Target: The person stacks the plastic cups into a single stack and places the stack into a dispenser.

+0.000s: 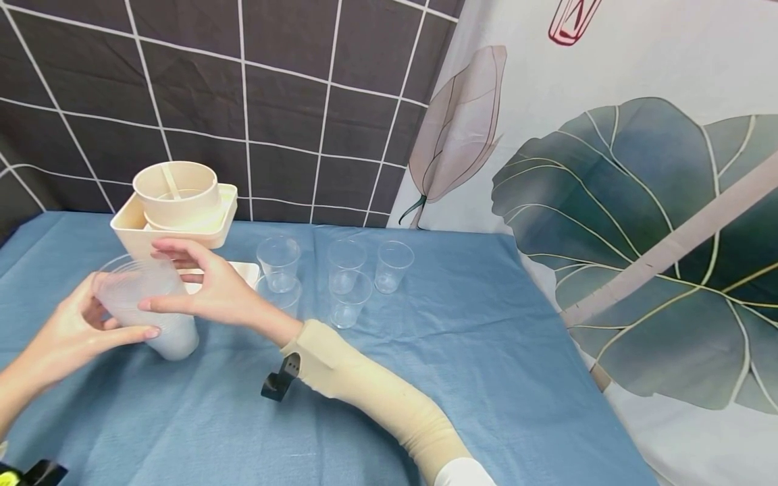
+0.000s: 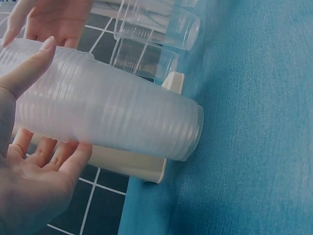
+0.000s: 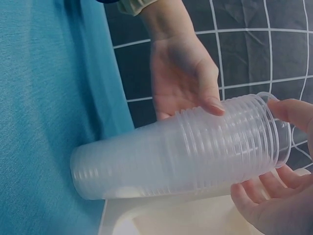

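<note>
A tall stack of nested clear plastic cups (image 1: 174, 335) stands on the blue cloth, leaning a little to the left. My left hand (image 1: 75, 331) grips the stack around its side, thumb at the front and fingers behind. At the upper end, my right hand (image 1: 213, 283) holds the outermost cup (image 3: 283, 139) near its rim between thumb and fingers. In the right wrist view this cup's rim sits slightly out from the rest of the stack. The stack's base (image 2: 190, 129) is down at the cloth.
Several single clear cups (image 1: 395, 266) stand upright right of the stack. Behind it, a cream rectangular container (image 1: 225, 209) carries a round cream container (image 1: 182, 209). A white flat-edged item (image 1: 248, 271) lies partly behind my right hand. A dark tiled backdrop (image 1: 286, 115) closes the rear.
</note>
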Demonstrator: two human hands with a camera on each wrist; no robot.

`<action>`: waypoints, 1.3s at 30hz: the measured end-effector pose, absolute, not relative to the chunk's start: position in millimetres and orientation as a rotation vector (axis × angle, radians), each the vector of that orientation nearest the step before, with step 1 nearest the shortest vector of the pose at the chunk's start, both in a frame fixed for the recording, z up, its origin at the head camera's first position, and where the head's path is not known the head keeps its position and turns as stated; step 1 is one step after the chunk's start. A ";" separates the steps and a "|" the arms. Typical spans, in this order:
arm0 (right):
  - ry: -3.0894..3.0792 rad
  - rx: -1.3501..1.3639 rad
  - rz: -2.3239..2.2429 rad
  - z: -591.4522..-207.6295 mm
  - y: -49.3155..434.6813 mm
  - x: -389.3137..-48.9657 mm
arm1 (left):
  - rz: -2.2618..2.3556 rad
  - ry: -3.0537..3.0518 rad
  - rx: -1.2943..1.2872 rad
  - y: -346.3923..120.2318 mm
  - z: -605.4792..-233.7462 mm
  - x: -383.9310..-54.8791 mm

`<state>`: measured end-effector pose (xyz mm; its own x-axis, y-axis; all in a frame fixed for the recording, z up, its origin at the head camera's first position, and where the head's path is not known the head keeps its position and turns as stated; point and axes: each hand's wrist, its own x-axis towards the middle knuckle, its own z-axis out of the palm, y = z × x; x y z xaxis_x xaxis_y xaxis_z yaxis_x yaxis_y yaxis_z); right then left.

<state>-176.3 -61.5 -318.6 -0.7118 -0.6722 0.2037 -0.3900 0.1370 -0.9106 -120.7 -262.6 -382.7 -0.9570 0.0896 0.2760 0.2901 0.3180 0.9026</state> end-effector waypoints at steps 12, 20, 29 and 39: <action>2.181 -0.938 -1.562 -318.1 -62.4 -173.8 | -1.719 -2.380 -0.384 -261.3 -382.8 -119.5; 2.183 -0.932 -1.552 -320.0 -62.7 -173.6 | -1.783 -2.329 -0.412 -261.7 -384.2 -119.0; 2.192 -0.914 -1.538 -320.6 -63.5 -173.4 | -1.854 -2.278 -0.431 -261.5 -384.9 -118.5; 2.274 -1.003 -1.436 -314.7 -58.0 -172.0 | -1.750 -2.363 -0.387 -260.9 -382.3 -119.0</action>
<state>-172.0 -58.0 -314.7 -0.7238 -0.6774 0.1316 -0.4098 0.2686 -0.8717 -119.0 -260.9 -382.3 -0.9509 0.1032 0.2917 0.3091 0.2752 0.9103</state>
